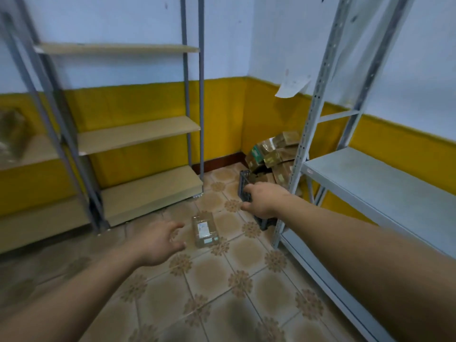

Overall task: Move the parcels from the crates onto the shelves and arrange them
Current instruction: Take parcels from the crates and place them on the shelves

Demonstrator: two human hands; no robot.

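Observation:
A small cardboard parcel [205, 229] with a white label lies alone on the tiled floor. My left hand [158, 243] hovers just to its left, fingers spread and holding nothing. A dark plastic crate [245, 185] heaped with cardboard parcels [274, 154] stands in the corner, partly hidden behind a shelf post. My right hand [265, 201] reaches over the crate's near side with its fingers on or by the rim; whether they grip it is unclear. Wooden shelves [138, 135] on the left are bare.
A grey metal shelf unit [370, 183] stands along the right wall, its post close to the crate. At the far left edge a blurred parcel [11, 134] sits on another wooden shelf. A loose sheet of paper [292, 85] hangs from the right wall.

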